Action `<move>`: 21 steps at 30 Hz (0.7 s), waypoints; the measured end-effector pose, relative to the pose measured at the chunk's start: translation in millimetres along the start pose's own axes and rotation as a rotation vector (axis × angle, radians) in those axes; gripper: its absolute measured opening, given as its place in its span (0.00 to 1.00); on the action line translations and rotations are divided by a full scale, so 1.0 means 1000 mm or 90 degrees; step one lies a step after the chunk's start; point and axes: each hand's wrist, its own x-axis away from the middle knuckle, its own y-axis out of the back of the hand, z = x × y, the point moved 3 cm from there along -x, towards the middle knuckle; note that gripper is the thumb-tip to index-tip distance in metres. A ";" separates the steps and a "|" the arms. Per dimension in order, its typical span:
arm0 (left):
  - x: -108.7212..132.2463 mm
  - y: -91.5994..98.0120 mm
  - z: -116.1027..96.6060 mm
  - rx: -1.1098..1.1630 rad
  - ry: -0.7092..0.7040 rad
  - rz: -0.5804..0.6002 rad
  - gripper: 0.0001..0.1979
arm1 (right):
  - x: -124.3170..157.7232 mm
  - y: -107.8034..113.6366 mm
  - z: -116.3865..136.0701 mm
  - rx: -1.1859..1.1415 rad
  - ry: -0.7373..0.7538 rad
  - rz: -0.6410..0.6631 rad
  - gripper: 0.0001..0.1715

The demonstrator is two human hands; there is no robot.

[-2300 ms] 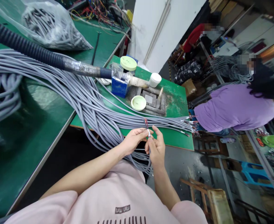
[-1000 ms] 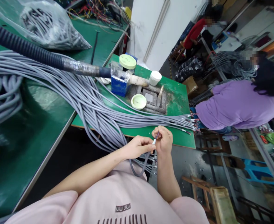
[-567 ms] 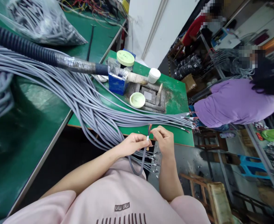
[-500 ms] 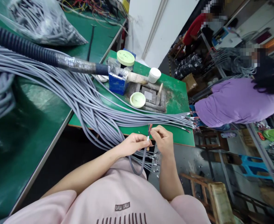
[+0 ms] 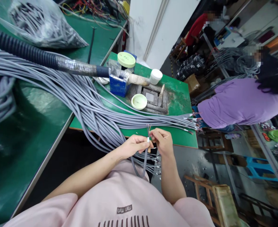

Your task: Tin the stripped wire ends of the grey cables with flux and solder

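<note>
My left hand (image 5: pixel 137 146) pinches a grey cable (image 5: pixel 145 164) just below its white-wrapped end, holding that end upright near the bench's front edge. Thin coloured wires (image 5: pixel 148 128) fan out from the top of the cable. Close against them on the right is my right hand (image 5: pixel 162 140), its thumb and fingertips pinched at the wires; exactly which strands it grips is too small to make out. Below my hands, the cable bends in a loop in front of my shirt. A thick bundle of grey cables (image 5: pixel 129 119) lies across the bench behind, its stripped ends to the right.
A soldering pot (image 5: pixel 150 97) is set in the green bench (image 5: pixel 176 91), beside a pale green dish (image 5: pixel 139 101), a white tub (image 5: pixel 156 76) and a blue box (image 5: pixel 117 85). A black ribbed hose (image 5: pixel 23 47) crosses from the left. A co-worker in purple (image 5: pixel 238 102) sits at right.
The wires above the cable end have spread apart, where before they stood in a tighter bunch. My right hand has shifted slightly left and the cable end slightly left with it.
</note>
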 end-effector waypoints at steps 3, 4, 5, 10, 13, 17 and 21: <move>-0.001 0.001 -0.002 -0.009 0.010 -0.015 0.20 | 0.002 0.003 0.002 0.041 0.021 -0.028 0.12; -0.001 0.001 -0.003 -0.013 0.015 -0.021 0.20 | 0.002 0.004 0.005 0.069 0.035 -0.040 0.11; -0.002 0.001 -0.003 -0.016 0.020 -0.027 0.21 | 0.003 0.004 0.010 0.102 0.053 -0.051 0.11; -0.003 0.000 -0.002 -0.013 0.038 -0.051 0.24 | 0.009 -0.003 0.034 0.255 0.169 -0.067 0.10; -0.003 0.001 0.000 -0.015 0.042 -0.051 0.25 | 0.010 -0.008 0.042 0.306 0.215 -0.064 0.09; -0.002 0.001 0.001 -0.026 0.048 -0.047 0.25 | 0.007 -0.011 0.045 0.321 0.215 -0.066 0.09; -0.002 0.000 0.002 -0.023 0.051 -0.034 0.24 | 0.003 -0.010 0.041 0.286 0.176 -0.067 0.10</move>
